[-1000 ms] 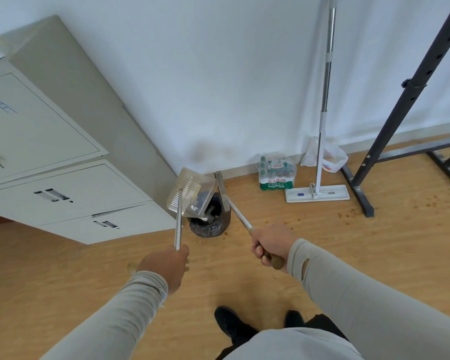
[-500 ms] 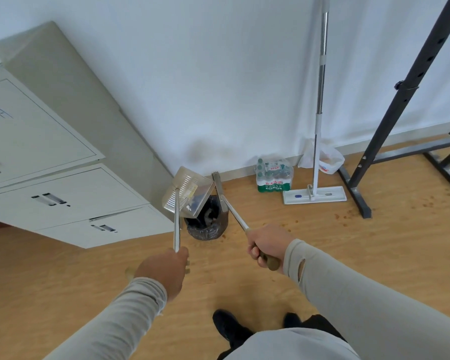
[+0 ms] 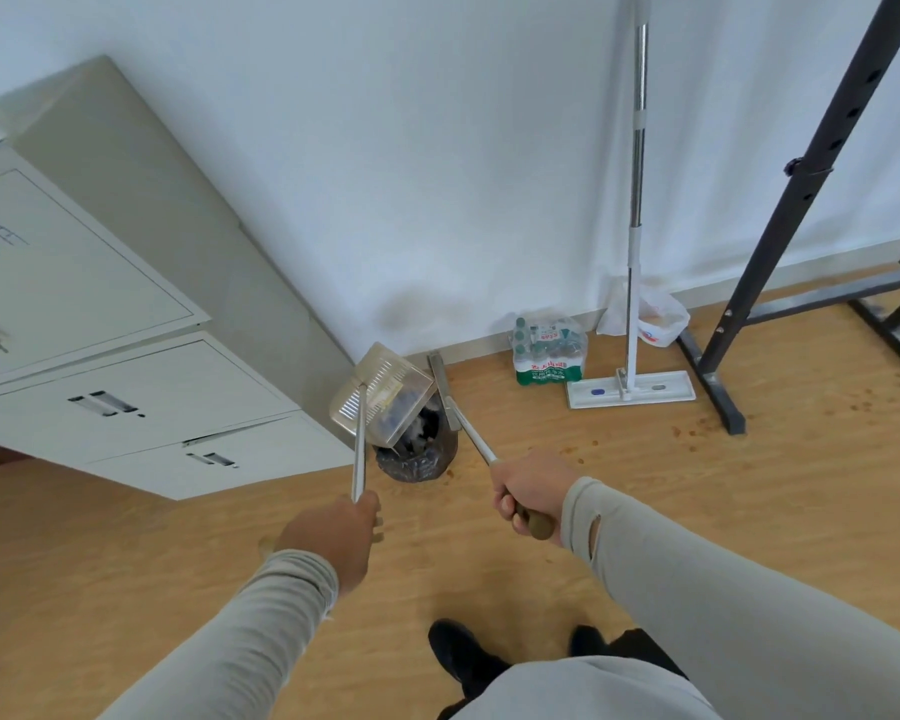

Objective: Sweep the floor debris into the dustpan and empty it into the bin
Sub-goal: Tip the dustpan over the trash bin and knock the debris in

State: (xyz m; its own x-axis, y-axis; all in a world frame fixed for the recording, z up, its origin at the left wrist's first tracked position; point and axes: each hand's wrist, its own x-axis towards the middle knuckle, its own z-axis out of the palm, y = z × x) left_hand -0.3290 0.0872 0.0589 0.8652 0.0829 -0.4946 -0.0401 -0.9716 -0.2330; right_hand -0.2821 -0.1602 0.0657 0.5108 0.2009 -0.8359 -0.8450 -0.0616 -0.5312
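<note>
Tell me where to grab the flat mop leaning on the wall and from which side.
Grip the mop on its thin upright pole, probably the white lower section above the flat head. Come from the room side, since the wall is behind it, the water bottle pack sits to its left and the black rack to its right. A wrap-around grip suits the pole.

I stand in an office storeroom: grey metal filing cabinets [image 3: 126, 387], a flat mop [image 3: 631, 324] against the white wall, shrink-wrapped water bottles [image 3: 547, 351], wood-look floor [image 3: 749, 485].
</note>
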